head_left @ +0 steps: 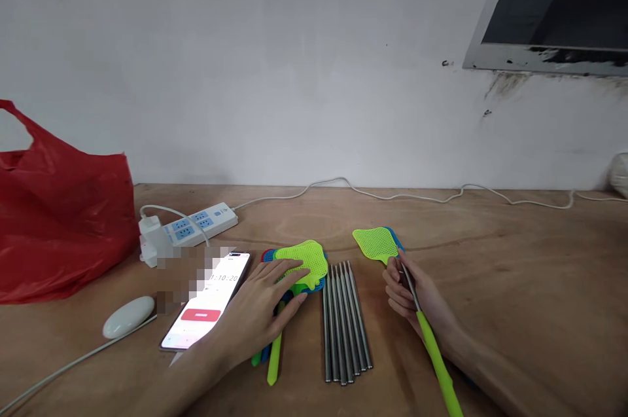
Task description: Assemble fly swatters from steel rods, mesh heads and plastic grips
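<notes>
My left hand (262,309) lies flat, fingers stretched out, on a stack of green and blue fly-swatter heads (304,262) near the middle of the wooden table (515,286). Loose green and blue handles (273,358) stick out beneath that hand. My right hand (417,299) is closed around the metal rod of an assembled green fly swatter (377,243), whose mesh head points away from me and whose green handle (441,371) runs back along my forearm. Several bare metal rods (343,322) lie side by side between the two hands.
A phone (209,309) with a lit screen lies left of my left hand. Beside it are a white oval device (128,316) on a cable, a white power strip (189,227) and a red plastic bag (59,220). A white cable (392,194) runs along the wall.
</notes>
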`<move>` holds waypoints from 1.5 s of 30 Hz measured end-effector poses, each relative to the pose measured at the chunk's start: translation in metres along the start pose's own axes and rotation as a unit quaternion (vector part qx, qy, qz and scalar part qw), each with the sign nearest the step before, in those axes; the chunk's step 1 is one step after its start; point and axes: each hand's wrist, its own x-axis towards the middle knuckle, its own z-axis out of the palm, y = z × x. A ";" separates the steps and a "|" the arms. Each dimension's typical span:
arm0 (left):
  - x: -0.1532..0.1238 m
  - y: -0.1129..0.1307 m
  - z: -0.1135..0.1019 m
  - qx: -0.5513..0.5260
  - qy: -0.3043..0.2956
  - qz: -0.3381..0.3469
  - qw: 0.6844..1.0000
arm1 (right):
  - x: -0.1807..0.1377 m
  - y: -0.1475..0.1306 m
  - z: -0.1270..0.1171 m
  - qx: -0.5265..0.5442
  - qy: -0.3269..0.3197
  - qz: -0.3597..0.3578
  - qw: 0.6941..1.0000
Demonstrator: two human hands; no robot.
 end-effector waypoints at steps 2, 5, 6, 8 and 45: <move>-0.001 0.002 -0.001 -0.021 0.002 0.003 1.000 | -0.002 -0.001 0.002 -0.004 0.042 -0.030 0.999; 0.000 0.006 -0.006 -0.056 0.011 0.007 0.998 | -0.006 -0.002 0.006 -0.005 0.063 -0.062 0.996; 0.000 0.008 -0.008 -0.067 0.014 0.008 0.998 | -0.008 -0.003 0.008 -0.007 0.055 -0.067 0.996; 0.001 0.010 -0.012 -0.088 0.018 0.010 0.996 | -0.010 -0.003 0.011 -0.014 0.038 -0.073 0.996; -0.006 0.028 -0.006 -0.148 -0.082 0.001 0.985 | -0.012 0.017 0.010 -0.154 -0.049 -0.127 0.979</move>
